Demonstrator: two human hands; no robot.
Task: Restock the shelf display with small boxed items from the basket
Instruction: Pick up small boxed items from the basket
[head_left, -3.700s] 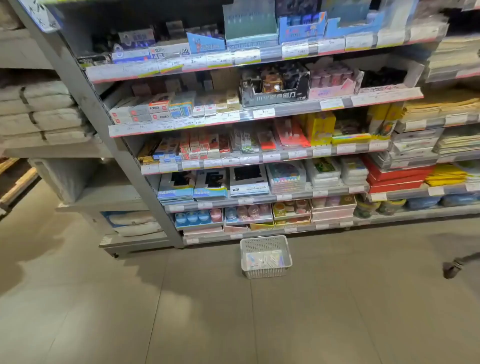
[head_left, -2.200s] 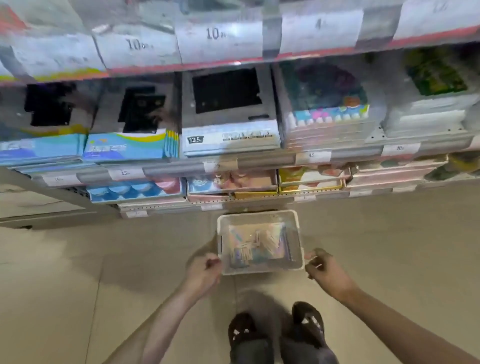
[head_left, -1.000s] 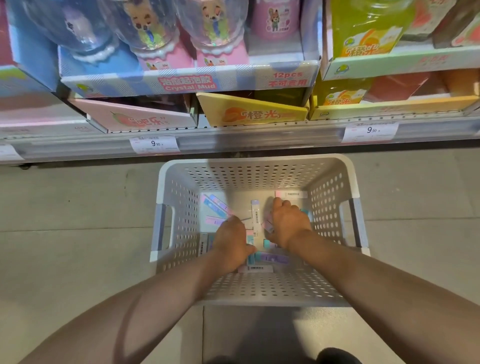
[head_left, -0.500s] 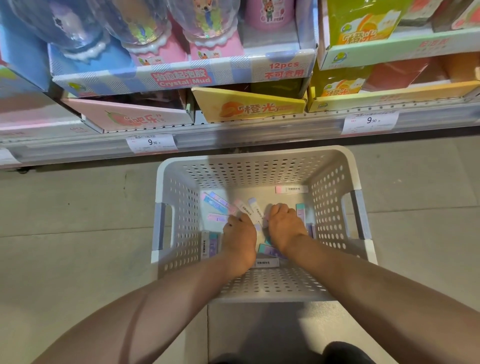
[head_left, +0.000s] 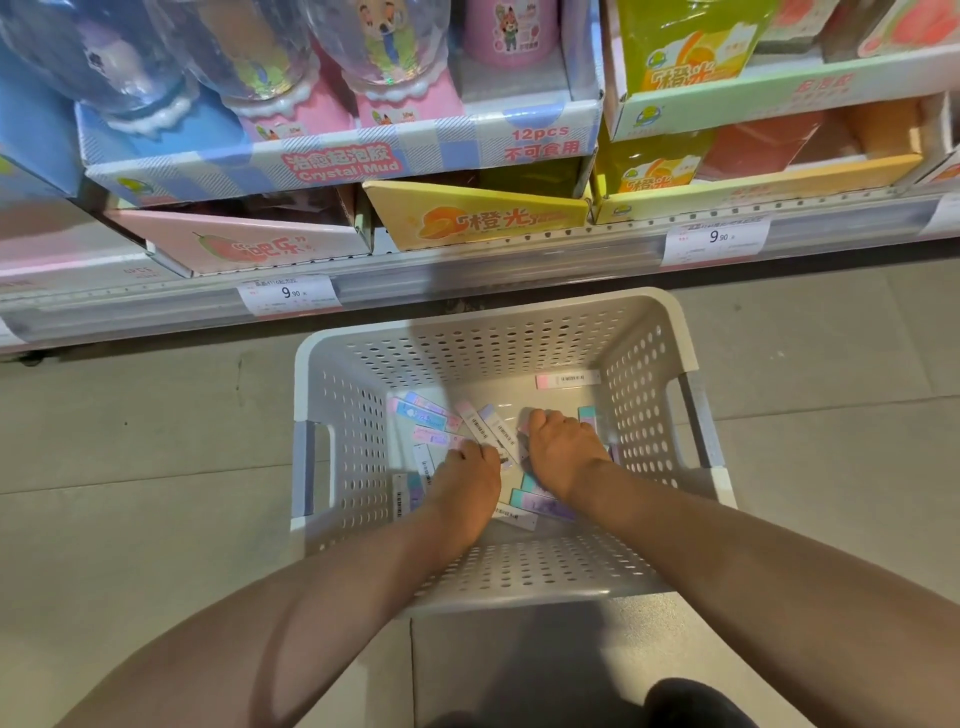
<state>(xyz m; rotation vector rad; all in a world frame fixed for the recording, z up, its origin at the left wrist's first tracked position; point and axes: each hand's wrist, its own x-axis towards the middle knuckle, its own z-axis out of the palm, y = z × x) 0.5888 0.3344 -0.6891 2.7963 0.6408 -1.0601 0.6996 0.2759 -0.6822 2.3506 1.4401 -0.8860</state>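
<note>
A white perforated basket stands on the floor in front of the bottom shelf. Several small pastel boxes lie scattered on its bottom, and one pink-and-white box lies apart near the far wall. Both my hands are down inside the basket, knuckles up. My left hand has its fingers curled onto white boxes in the middle. My right hand is curled over boxes just to the right of it. The fingertips and the boxes under both palms are hidden.
The bottom shelf holds display cartons: a blue checked "Crystal Mud" carton with clear jars, a pink carton, a yellow carton and a green one. Price tags sit on the shelf rail. Grey floor tiles surround the basket.
I walked up to the shelf, crouched, and put both hands into the basket. Over the last second my hands drew closer together over the boxes in the middle.
</note>
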